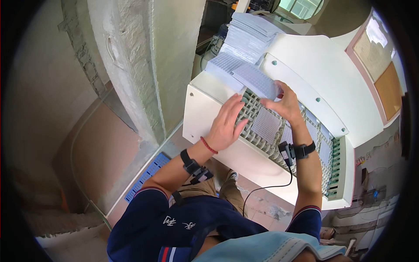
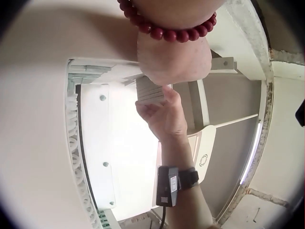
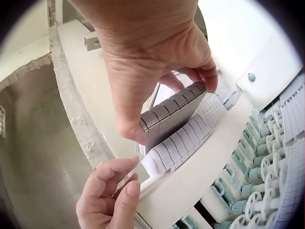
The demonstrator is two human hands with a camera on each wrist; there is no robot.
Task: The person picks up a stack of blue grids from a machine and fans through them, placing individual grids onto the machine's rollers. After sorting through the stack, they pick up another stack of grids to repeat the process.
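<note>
At the upper middle of the head view, the right hand's [image 1: 286,105] grip pinches a gridded tile [image 1: 256,82] by its edges, tilted beside a pile [image 1: 251,39] farther up the frame. Left of it, the left hand [image 1: 224,122] has its grip spread, holding nothing. Below, more tiles [image 1: 266,125] lie on the white machine's [image 1: 227,142] rollers [image 1: 250,101].

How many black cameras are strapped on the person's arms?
2: the left-arm camera, strapped below the left hand, and the right-arm camera, strapped below the right hand.
</note>
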